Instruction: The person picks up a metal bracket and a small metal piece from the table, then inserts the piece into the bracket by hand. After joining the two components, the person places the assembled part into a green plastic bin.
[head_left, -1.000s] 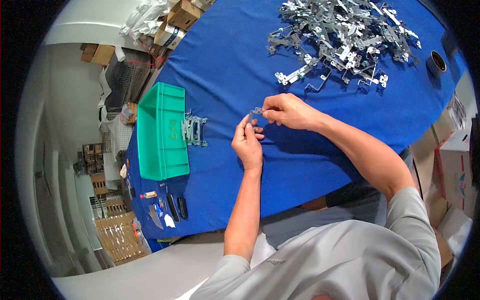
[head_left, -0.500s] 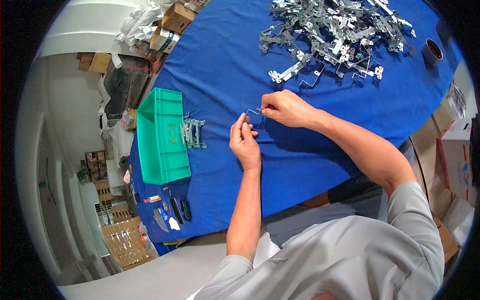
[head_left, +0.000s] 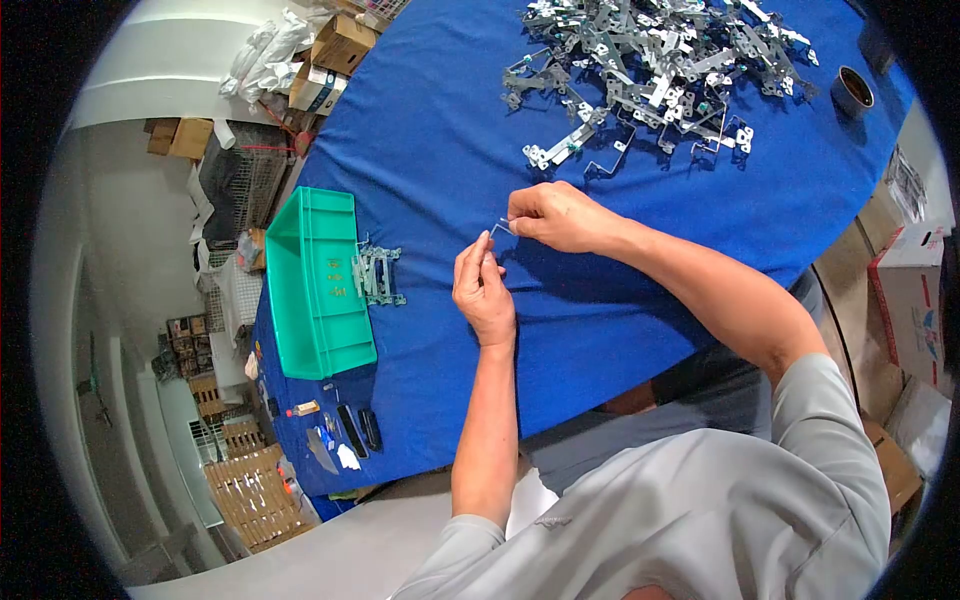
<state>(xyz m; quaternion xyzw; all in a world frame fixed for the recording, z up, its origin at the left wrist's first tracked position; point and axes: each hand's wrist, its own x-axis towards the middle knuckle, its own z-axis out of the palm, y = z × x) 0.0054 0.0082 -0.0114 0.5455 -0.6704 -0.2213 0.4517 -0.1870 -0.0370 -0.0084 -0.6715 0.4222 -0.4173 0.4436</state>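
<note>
A small bent metal wire piece (head_left: 500,228) spans the gap between my two hands above the blue cloth. My left hand (head_left: 484,292) pinches its lower left end between thumb and forefinger. The other end is in the closed fingers of my right hand (head_left: 556,216). Beyond my hands lies a large heap of silvery metal brackets (head_left: 660,70). To the left, a row of similar metal brackets (head_left: 380,275) rests against the side of a green plastic bin (head_left: 345,340).
A dark round cup (head_left: 852,92) stands at the far right of the blue-covered table (head_left: 440,400). Small tools, a bottle and two black objects (head_left: 360,428) lie near the left edge. Cardboard boxes (head_left: 340,45) are beyond the table.
The whole view has shifted slightly, with the heap and the bin a little further left in it. My right hand is slightly closer to my left hand, and both still hold the wire piece.
</note>
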